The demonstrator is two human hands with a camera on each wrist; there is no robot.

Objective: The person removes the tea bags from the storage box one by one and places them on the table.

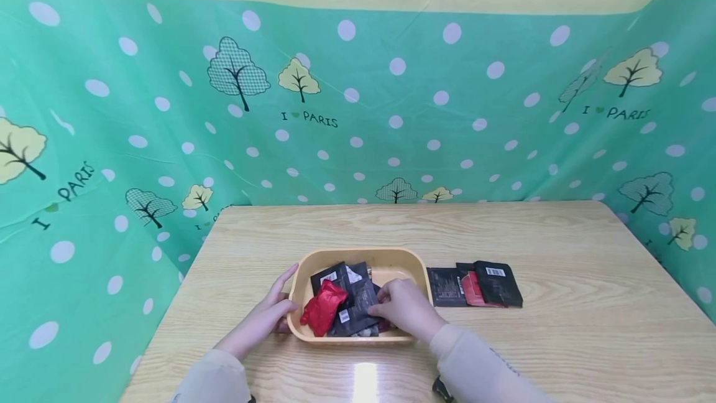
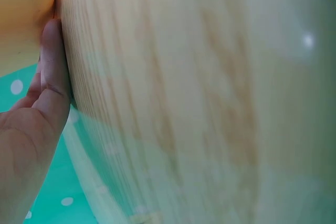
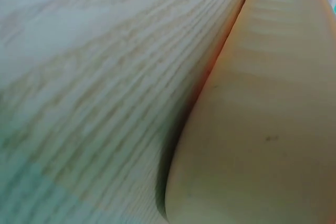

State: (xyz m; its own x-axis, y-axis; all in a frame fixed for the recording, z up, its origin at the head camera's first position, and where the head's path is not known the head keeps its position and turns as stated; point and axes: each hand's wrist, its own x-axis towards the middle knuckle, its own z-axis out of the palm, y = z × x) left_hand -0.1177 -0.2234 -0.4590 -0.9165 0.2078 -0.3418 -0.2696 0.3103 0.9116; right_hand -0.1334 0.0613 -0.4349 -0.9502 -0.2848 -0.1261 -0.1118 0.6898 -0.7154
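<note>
The right hand (image 1: 407,308) is bending over black packets (image 1: 360,310), thumb touching one; whether it is pinching, I cannot tell. Left of it, a red packet (image 1: 324,308) is lying inside the yellow basin (image 1: 386,258), whose side the left hand (image 1: 271,311) is touching, fingers extended. Beyond the right hand's outer side, other packets (image 1: 500,291) are lying.

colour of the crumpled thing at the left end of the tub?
The crumpled thing is shiny red; shows best in the head view.
</note>
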